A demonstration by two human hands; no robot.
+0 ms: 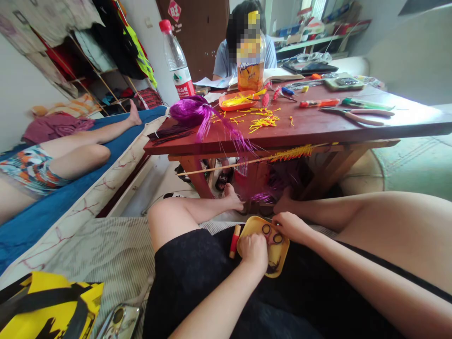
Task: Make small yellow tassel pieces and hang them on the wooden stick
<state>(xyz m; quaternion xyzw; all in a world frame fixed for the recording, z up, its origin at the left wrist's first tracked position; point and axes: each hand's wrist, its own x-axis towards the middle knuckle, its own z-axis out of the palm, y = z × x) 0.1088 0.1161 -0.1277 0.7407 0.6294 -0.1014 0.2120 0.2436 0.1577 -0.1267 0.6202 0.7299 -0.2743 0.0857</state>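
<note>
A shallow yellow tray [253,225] rests on the dark cloth over my lap. My left hand [254,250] is closed above the tray's left side, knuckles up. Its fingertips, and whatever they hold, are hidden. My right hand [290,227] is at the tray's far right edge, with thumb and fingers pinched together; anything between them is too small to make out. Between the hands, a pair of scissors [271,234] with dark-rimmed finger rings lies in the tray. Small dark strands [274,267] sit at its near end. Left of the tray is a red-and-tan stick-shaped piece [234,242].
A red-brown table [212,138] stands ahead, bearing purple fibre [190,111], yellow-red twisted bits [263,123], pliers [360,114] and bottles [178,70]. A thin stick [226,167] crosses its front edge. One person sits behind it; another's legs [84,153] lie on the left bed.
</note>
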